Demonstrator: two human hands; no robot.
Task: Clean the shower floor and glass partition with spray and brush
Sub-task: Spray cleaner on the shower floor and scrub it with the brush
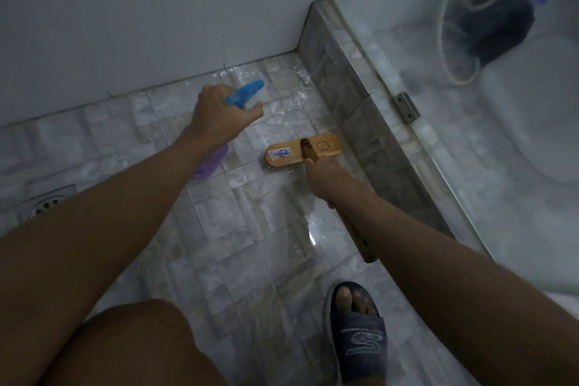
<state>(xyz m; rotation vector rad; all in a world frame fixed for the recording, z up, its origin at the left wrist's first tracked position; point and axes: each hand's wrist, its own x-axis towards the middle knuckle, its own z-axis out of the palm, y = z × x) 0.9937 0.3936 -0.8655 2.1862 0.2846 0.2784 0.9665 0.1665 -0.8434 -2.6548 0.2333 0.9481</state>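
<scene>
My left hand [216,116] grips a spray bottle [246,94] with a blue trigger head and a purple body, its nozzle aimed at the far corner of the floor. My right hand [326,178] holds the wooden handle of a scrub brush [302,152], whose wooden head rests bristles-down on the wet grey tiled shower floor [238,222]. White foam lies on the tiles near the corner. The glass partition [470,122] stands on the right atop a tiled curb [357,110].
A round metal floor drain [47,204] sits at the left. A white tiled wall closes the far side. Behind the glass are a white toilet [539,141] and a hose. A metal bracket [407,107] clamps the glass. My sandalled foot [357,332] stands on the floor below.
</scene>
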